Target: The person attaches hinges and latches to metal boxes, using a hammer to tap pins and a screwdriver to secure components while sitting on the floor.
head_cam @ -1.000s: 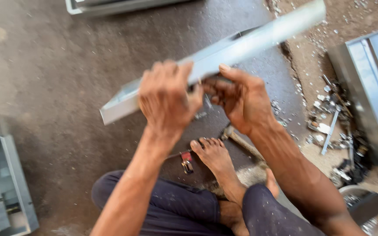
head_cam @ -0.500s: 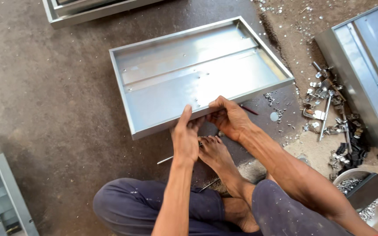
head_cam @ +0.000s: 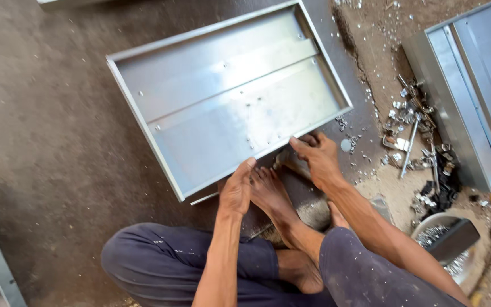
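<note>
Seated cross-legged with one bare foot [head_cam: 271, 193] pointing to twelve o'clock, the person stretches both forearms forward, the left hand [head_cam: 235, 190] at eleven o'clock of that foot with fingers extended, the right hand [head_cam: 318, 156] at one o'clock, fingers curled downward.
</note>
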